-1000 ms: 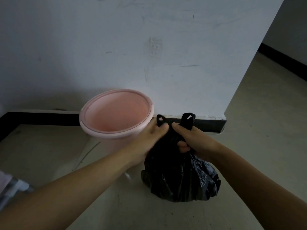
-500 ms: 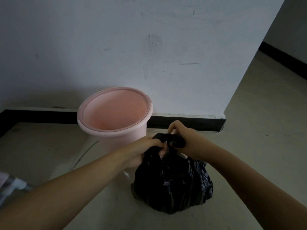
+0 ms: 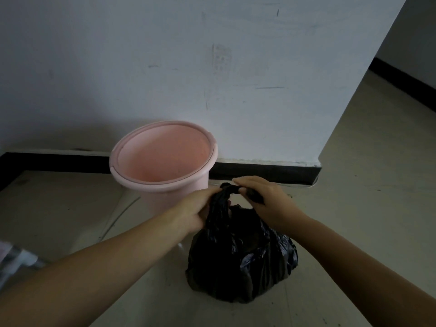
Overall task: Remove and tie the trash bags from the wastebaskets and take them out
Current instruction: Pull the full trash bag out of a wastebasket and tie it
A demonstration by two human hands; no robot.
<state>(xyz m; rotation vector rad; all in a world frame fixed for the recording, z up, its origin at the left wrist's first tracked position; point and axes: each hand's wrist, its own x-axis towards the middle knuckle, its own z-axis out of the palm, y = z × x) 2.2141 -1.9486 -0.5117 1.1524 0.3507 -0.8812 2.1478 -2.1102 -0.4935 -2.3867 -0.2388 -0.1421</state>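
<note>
A full black trash bag (image 3: pixel 240 260) sits on the floor in front of me, right of a pink wastebasket (image 3: pixel 162 182) that stands bare inside, with no liner. My left hand (image 3: pixel 198 208) grips the bag's gathered neck from the left. My right hand (image 3: pixel 266 201) holds the bag's twisted handle ends from the right, fingers curled over a dark strip of plastic. Both hands meet at the bag's top, where the handles are crossed into a small knot.
A white wall (image 3: pixel 212 79) with a black baseboard (image 3: pixel 264 172) runs right behind the wastebasket. The wall ends in a corner at the right, where pale floor (image 3: pixel 377 185) leads off. A blurred light object (image 3: pixel 16 258) lies at the left edge.
The two handle loops that stood upright between my hands have been crossed and pulled down into a knot. The bag has sagged lower and my hands have closed in over its top.
</note>
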